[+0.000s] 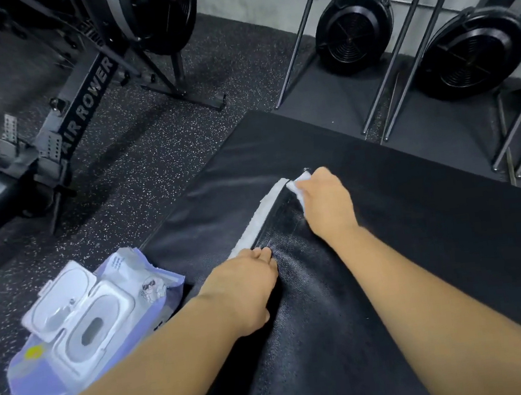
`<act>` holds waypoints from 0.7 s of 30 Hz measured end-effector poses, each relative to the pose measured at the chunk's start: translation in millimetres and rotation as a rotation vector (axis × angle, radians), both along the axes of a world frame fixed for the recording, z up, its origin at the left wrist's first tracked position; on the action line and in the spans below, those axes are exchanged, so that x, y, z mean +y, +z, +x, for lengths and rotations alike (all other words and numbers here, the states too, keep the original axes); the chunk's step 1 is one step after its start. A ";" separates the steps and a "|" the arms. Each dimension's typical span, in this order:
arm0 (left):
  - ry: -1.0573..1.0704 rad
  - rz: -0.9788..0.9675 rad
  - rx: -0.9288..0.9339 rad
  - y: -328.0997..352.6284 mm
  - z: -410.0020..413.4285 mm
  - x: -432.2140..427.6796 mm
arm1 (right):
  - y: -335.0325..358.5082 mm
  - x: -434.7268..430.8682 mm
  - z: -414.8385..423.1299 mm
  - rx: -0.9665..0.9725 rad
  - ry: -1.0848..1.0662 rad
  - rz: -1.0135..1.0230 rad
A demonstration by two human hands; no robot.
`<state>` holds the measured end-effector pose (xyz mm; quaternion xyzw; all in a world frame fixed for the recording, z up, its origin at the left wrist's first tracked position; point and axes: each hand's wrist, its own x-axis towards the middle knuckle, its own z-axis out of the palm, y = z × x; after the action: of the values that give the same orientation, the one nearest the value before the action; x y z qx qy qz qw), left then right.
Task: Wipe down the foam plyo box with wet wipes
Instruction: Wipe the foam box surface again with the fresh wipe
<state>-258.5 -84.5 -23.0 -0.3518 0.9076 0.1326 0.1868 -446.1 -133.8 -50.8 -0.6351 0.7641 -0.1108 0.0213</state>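
Right hand (325, 201) grips wet wipe (298, 187) on plyo box (417, 229).

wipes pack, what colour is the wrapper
The wipes pack is light purple, white lid; head view.
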 end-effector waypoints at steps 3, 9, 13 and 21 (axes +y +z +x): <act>0.013 0.002 -0.002 3.4 -1.0 2.1 | -5.5 29.9 18.9 -0.091 0.145 -0.012; -0.008 -0.016 -0.027 4.1 -1.7 5.7 | -5.2 39.9 14.5 -0.095 0.353 0.022; -0.010 -0.017 -0.012 0.2 -1.2 5.1 | -2.7 8.6 -9.6 0.031 0.254 0.032; -0.014 -0.007 -0.019 -2.8 -0.5 3.5 | 0.0 -18.5 -35.8 0.075 -0.188 0.082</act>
<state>-259.1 -81.0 -25.8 -0.3472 0.9087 0.1249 0.1951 -481.9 -152.3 -50.8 -0.5630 0.8244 -0.0572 0.0084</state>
